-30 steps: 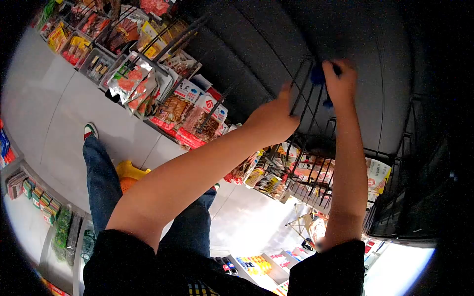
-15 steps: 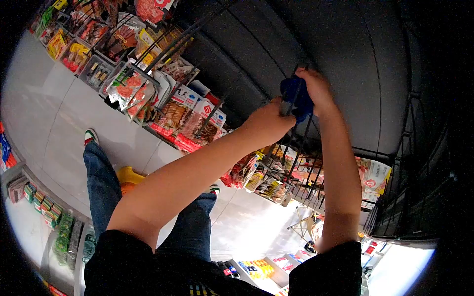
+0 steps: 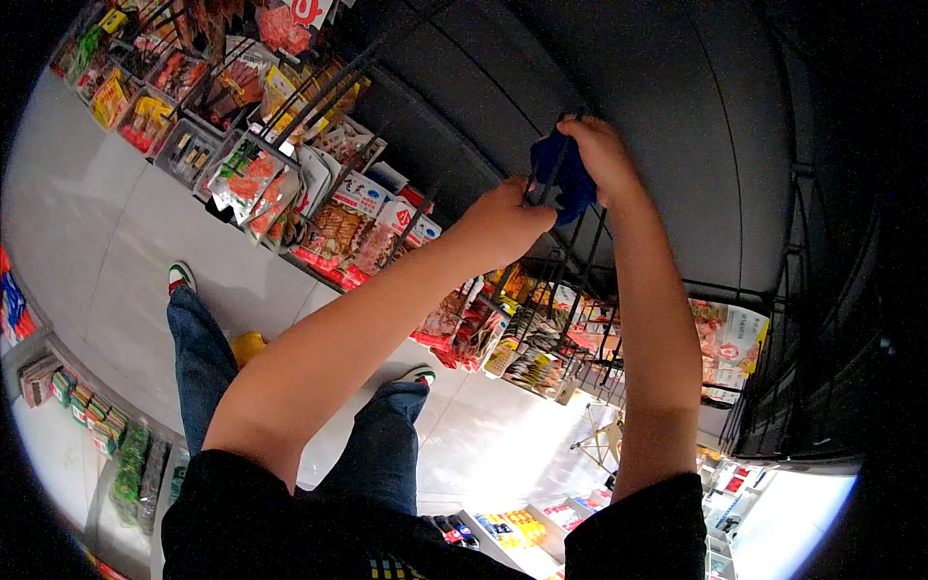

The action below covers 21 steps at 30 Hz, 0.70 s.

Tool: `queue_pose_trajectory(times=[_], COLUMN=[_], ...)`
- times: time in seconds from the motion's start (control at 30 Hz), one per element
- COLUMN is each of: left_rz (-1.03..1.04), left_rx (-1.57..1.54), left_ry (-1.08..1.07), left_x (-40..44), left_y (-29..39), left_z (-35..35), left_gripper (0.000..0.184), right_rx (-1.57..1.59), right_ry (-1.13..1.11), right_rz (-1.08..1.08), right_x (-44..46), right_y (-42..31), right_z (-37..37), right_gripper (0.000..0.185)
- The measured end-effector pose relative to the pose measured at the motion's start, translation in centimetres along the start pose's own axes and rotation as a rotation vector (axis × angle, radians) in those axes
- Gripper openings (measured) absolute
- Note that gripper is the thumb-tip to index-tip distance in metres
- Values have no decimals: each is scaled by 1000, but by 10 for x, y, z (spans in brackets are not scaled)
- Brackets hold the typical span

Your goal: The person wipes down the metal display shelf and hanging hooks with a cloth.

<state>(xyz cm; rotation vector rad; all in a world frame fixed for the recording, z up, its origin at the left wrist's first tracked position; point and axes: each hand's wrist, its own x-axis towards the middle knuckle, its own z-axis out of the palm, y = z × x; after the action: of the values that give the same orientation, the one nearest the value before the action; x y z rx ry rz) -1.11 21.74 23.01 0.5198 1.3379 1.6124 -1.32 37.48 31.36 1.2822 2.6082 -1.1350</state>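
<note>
Clutching dark blue cloth [image 3: 565, 179] at a black wire bar [image 3: 555, 172] with curled fingers of the right hand [image 3: 605, 162]. Bending the left hand [image 3: 507, 224] beside it, fingertips partly hidden; cannot tell their hold. Widening leftward to grey floor [image 3: 121, 242]; blacking out rightward.

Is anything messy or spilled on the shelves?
I can't see any spills. The clear packets with red pieces look a bit messy, though: they lean at uneven angles, while the red-edged packs beside them sit more neatly.
</note>
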Motion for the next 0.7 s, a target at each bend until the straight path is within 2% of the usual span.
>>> queue_pose_trajectory(times=[0.17, 0.27, 0.33, 0.37, 0.43, 0.63, 0.7], left_rz=[27, 39, -125, -126, -142, -129, -117], left_rx=[-4, -74, -325, -323, -368, -273, -317], left_ry=[119, 89, -75, -77, -32, -63, -42], left_x=[-1, 1, -13, -16, -20, -21, -22], left_y=[0, 3, 24, 29, 35, 48, 44], left_z=[3, -11, -32, -38, -51, -64, -62], left_gripper=[49, 40, 26, 26, 13, 12, 19], right_rx=[86, 75, -77, -75, 13, 17, 29], right_ry=[-8, -31, 23, 26, 61, 62, 66], right_rz=[-30, -70, -112, -111, -94, -139, -145], right_x=[4, 12, 17, 17, 13, 24, 21], right_y=[3, -4, -13, -17, -32, -36, -34], right_z=[5, 8, 18, 23, 36, 43, 42], right_gripper=[34, 35, 35, 35, 34, 33, 31])
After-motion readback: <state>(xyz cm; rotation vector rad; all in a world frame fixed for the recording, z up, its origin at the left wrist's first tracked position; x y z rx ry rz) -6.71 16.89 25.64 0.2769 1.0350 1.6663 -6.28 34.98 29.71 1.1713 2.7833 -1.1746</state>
